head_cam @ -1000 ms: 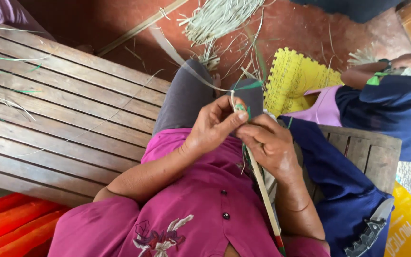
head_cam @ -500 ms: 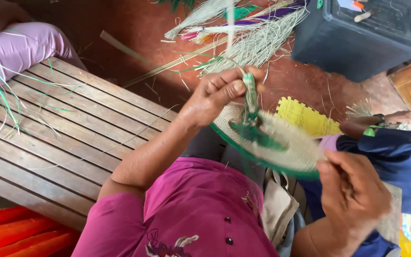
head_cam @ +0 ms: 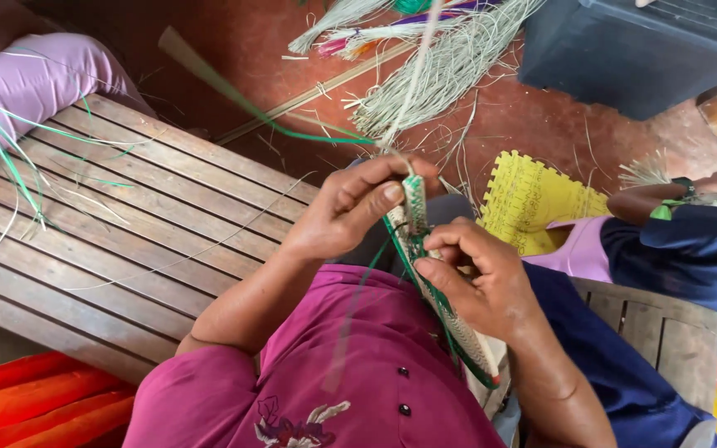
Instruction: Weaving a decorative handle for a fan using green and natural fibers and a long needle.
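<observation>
1. Over the lap, both hands had come back together on the woven band [head_cam: 433,282], which half a second earlier lay broad and curved between them; it now stood edge-on, running toward five o'clock.
2. Left hand [head_cam: 350,211] pinched the band's upper end, thumb and forefinger closed on it, where before it had been lifted high.
3. Right hand [head_cam: 479,278] had returned from four o'clock and curled shut around the band's middle.
4. A green strand [head_cam: 292,124] trailed toward ten o'clock over the slatted bench [head_cam: 126,224], so plaiting seemed resumed, by my judgement.
5. Loose straw [head_cam: 441,75] lay at twelve o'clock.
</observation>
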